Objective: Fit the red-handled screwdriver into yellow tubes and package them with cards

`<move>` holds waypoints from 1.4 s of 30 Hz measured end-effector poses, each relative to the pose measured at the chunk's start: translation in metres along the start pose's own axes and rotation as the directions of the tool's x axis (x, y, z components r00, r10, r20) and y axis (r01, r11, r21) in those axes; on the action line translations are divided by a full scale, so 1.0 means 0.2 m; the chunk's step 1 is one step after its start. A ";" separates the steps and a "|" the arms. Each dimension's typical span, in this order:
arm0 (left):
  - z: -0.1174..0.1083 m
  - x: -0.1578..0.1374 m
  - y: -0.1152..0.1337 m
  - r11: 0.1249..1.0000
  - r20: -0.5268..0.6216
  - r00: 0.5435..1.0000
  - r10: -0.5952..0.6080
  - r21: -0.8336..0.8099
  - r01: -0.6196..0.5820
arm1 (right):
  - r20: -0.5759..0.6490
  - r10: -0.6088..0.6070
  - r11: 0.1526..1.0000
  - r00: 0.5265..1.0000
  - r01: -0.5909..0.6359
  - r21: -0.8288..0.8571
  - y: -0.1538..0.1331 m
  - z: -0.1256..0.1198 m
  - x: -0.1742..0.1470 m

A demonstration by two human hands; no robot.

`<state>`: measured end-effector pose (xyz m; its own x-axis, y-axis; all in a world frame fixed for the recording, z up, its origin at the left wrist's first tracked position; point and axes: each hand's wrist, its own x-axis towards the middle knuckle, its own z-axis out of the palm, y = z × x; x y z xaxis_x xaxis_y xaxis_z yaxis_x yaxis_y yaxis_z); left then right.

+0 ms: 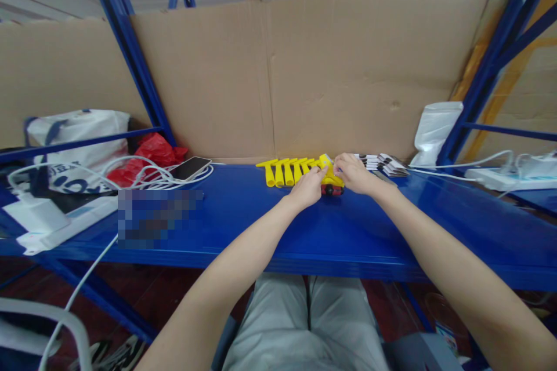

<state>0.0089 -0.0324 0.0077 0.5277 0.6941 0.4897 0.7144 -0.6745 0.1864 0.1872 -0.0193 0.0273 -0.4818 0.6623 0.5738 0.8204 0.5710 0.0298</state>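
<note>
A yellow plastic tool with a pale top end (pixel 325 160) is between my hands, just above the blue shelf. My left hand (pixel 308 188) is closed round its lower part, thumb upward. My right hand (pixel 351 174) pinches at its right side; the fingertips partly hide what they grip. Below the hands lies a red and black object (pixel 333 190), perhaps a screwdriver handle. To the left, several matching yellow tools (pixel 289 174) with tube-like handles lie in a slanted row. Right behind my right hand are several black-and-white strips (pixel 391 165), too small to make out.
The blue shelf (pixel 243 214) has a cardboard wall (pixel 339 81) behind it. At left are a phone (pixel 191 168), coiled white cables (pixel 150 177), a red bag (pixel 159 151) and a power strip (pixel 82 220). A white pouch (pixel 435 133) and another power strip (pixel 500 181) are at right.
</note>
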 end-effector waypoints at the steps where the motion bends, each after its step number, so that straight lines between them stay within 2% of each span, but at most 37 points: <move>1: 0.00 0.00 0.00 1.000 -0.001 1.000 -0.001 0.004 0.001 | -0.001 -0.007 1.000 1.000 0.007 -0.011 -0.01 0.00 0.00; 5: 0.00 0.00 0.00 1.000 -0.021 1.000 -0.005 -0.009 0.004 | -0.040 -0.005 1.000 0.999 0.006 0.016 0.00 0.01 0.00; 8: 0.01 0.00 -0.01 1.000 -0.045 0.999 -0.005 -0.031 0.004 | -0.099 0.035 0.992 0.994 -0.023 0.121 0.04 0.06 0.01; 14: 0.00 0.01 -0.02 0.997 -0.068 0.997 -0.027 -0.079 0.022 | -0.157 0.235 0.916 0.959 -0.164 0.365 0.10 0.09 0.01; 16: 0.00 0.01 -0.02 0.996 -0.072 0.996 -0.045 -0.080 0.039 | -0.113 0.308 0.880 0.945 -0.238 0.410 0.09 0.07 0.01; 19: -0.01 0.02 -0.03 0.995 -0.095 0.993 -0.076 -0.075 0.069 | 0.041 0.359 0.830 0.932 -0.340 0.442 0.05 0.02 0.01; 22: -0.01 0.02 -0.04 0.995 -0.094 0.992 -0.090 -0.062 0.084 | 0.178 0.415 0.730 0.892 -0.443 0.521 0.01 -0.02 0.00; 25: -0.03 0.01 -0.04 0.996 -0.051 0.995 -0.082 -0.021 0.081 | 0.228 0.475 0.622 0.850 -0.507 0.597 -0.02 -0.03 0.00; 31: -0.05 -0.01 -0.01 0.995 0.056 0.996 -0.063 0.082 0.058 | 0.273 0.543 0.495 0.794 -0.566 0.660 -0.03 -0.04 0.01; 36: -0.04 -0.02 -0.02 0.996 0.088 0.995 -0.050 0.079 0.043 | 0.235 0.577 0.502 0.782 -0.567 0.654 -0.05 -0.05 0.01; 39: -0.03 -0.02 -0.03 0.999 0.064 0.997 -0.037 0.026 0.035 | 0.224 0.558 0.533 0.799 -0.552 0.641 -0.05 -0.05 0.01; 42: -0.03 -0.01 -0.04 0.998 0.029 0.999 -0.014 -0.054 0.015 | 0.192 0.507 0.568 0.840 -0.493 0.659 -0.03 -0.05 0.00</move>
<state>-0.0006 -0.0309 0.0098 0.5310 0.7102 0.4621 0.6964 -0.6765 0.2394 0.1862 -0.0276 0.0357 -0.0476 0.9391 0.3403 0.5009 0.3172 -0.8053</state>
